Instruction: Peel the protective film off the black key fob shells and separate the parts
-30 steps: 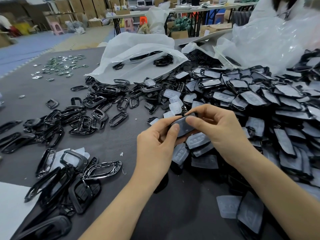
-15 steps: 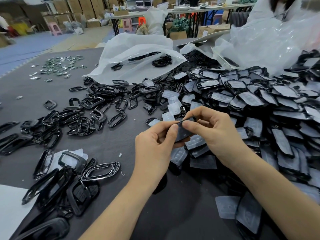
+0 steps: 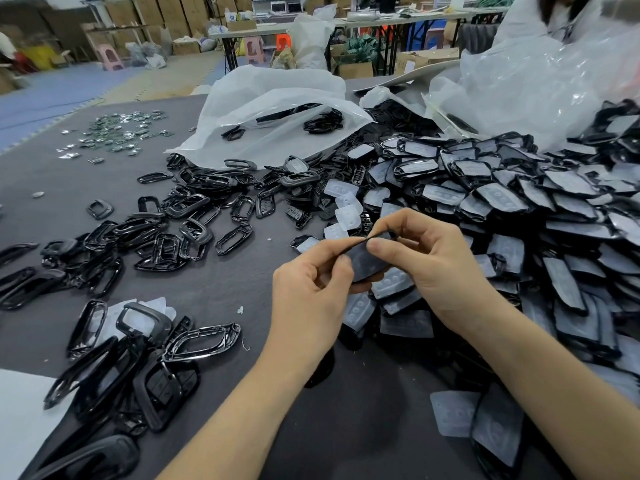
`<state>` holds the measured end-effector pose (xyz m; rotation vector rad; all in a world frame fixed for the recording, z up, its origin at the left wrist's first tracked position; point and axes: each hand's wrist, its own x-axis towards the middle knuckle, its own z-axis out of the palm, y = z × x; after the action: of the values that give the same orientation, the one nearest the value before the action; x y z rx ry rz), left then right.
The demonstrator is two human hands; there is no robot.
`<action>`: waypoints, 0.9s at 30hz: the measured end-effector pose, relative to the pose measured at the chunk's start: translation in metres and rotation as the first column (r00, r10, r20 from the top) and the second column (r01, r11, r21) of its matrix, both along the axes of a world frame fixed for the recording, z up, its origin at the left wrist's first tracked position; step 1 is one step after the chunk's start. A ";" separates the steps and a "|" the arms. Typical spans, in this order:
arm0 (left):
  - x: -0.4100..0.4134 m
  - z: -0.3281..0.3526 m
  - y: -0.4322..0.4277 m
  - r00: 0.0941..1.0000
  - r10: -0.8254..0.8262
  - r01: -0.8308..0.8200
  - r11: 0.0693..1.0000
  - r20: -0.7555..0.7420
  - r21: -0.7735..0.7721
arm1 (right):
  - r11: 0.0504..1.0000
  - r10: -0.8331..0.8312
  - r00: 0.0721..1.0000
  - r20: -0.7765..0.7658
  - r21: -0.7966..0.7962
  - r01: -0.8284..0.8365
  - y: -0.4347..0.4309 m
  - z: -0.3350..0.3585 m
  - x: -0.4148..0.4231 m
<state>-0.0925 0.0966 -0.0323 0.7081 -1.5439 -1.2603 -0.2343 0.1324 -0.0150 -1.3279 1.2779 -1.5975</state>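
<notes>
Across dark grey table (image 3: 225,299), black shells (image 3: 519,209); cardboard boxes (image 3: 180,15) behind.

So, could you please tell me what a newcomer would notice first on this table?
A huge heap of film-covered key fob shells piles up on the right. At centre, the left hand and right hand pinch one dark shell between them. To the left lie scattered glossy black frames.

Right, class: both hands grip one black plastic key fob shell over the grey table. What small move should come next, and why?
Probably pull the right hand away, peeling film back: the left hand steadies the black plastic key fob shell, and the right hand's thumb and forefinger pinch its upper edge, where film would lift.
</notes>
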 end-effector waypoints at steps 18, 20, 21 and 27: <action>0.000 0.000 0.001 0.999 -0.034 0.035 0.999 -0.028 0.032 | 0.998 -0.052 0.999 0.014 0.025 0.052 -0.003 0.001 -0.003; 0.000 0.000 0.000 0.998 -0.042 0.045 0.997 -0.056 0.064 | 0.999 -0.021 0.998 0.066 0.038 0.019 -0.003 0.002 -0.003; -0.001 0.001 0.000 0.997 -0.046 0.051 0.996 -0.065 0.080 | 0.999 -0.005 0.995 0.096 0.052 0.001 -0.002 0.003 -0.003; 0.001 0.002 -0.002 0.997 -0.048 0.056 0.990 -0.062 0.126 | 0.993 0.036 0.998 0.046 0.109 -0.041 -0.001 0.005 -0.009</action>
<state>-0.0920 0.0944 -0.0306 0.7098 -1.4519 -1.4168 -0.2431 0.1314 -0.0095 -1.2358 1.2866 -1.5003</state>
